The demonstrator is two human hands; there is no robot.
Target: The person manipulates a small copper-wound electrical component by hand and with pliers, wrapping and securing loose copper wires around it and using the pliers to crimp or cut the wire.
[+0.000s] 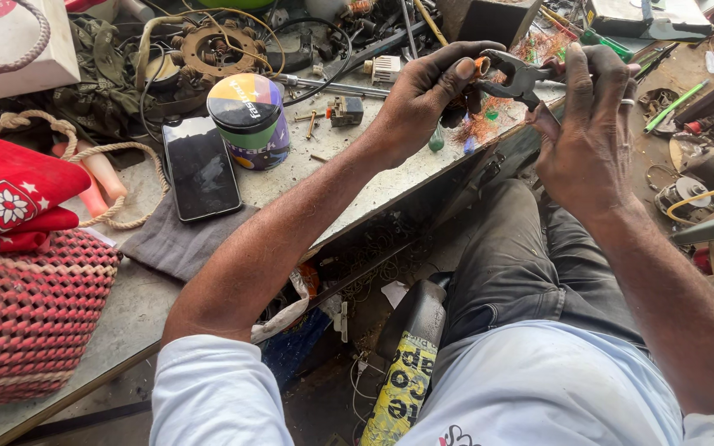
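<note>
My right hand (586,124) grips the handles of dark metal pliers (516,76), whose jaws point left over the workbench edge. My left hand (427,91) pinches a small orange-tipped piece (483,64) right at the plier jaws. Thin copper wire strands (489,124) hang in a tangle below both hands. A small green-handled tool (437,139) lies on the bench just under my left hand.
On the grey workbench (349,161) lie a black phone (200,169), a round colourful tin (249,120), a coil stator (216,51) and scattered screws. A red woven basket (26,318) with red cloth stands at left. Tools clutter the right side.
</note>
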